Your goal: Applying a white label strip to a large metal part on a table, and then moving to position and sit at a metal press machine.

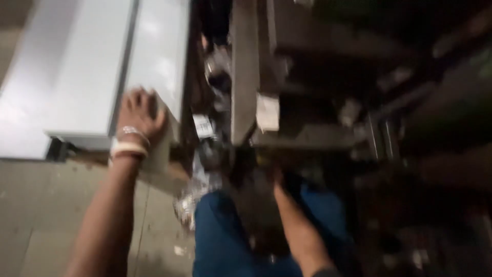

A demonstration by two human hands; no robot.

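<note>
Down low, the left hand (139, 115) presses spread fingers on the white cabinet (92, 66) above a tiled floor (46, 215); beside it, the right hand (277, 179) reaches into dark machinery (307, 77), its fingers hidden.

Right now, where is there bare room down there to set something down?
The grey tiled floor, below the white metal cabinet and beside the left hand resting on the cabinet's corner, looks bare. It is crowded in the dark machine frame, where the right hand reaches, with shiny scraps at its foot.
</note>
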